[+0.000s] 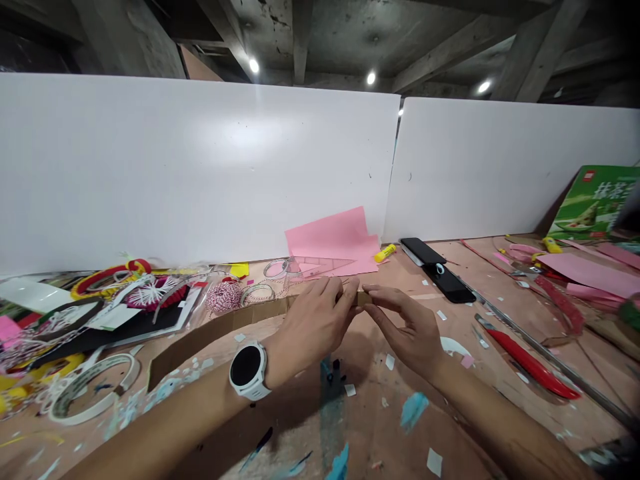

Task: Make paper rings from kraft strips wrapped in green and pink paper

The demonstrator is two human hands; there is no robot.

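Observation:
A long curved strip of brown cardboard (220, 332) stands on its edge across the table, bending toward me at its left end. My left hand (320, 310) is closed over the strip near its right end, with a white watch on the wrist. Just to the right, my right hand (404, 323) pinches the strip's short end (364, 298) between thumb and fingers. Behind both hands lie a sheet of pink paper (333, 233) and a clear set square (325, 268). The fingers of my left hand partly hide the strip.
At left are a roll of tape (95, 390), a ball of red-and-white string (225, 295) and a craft pile. To the right lie phones (445, 275), a red-handled cutter (533, 363) and a metal ruler (540, 347). White boards (190, 167) stand behind; paper scraps dot the table.

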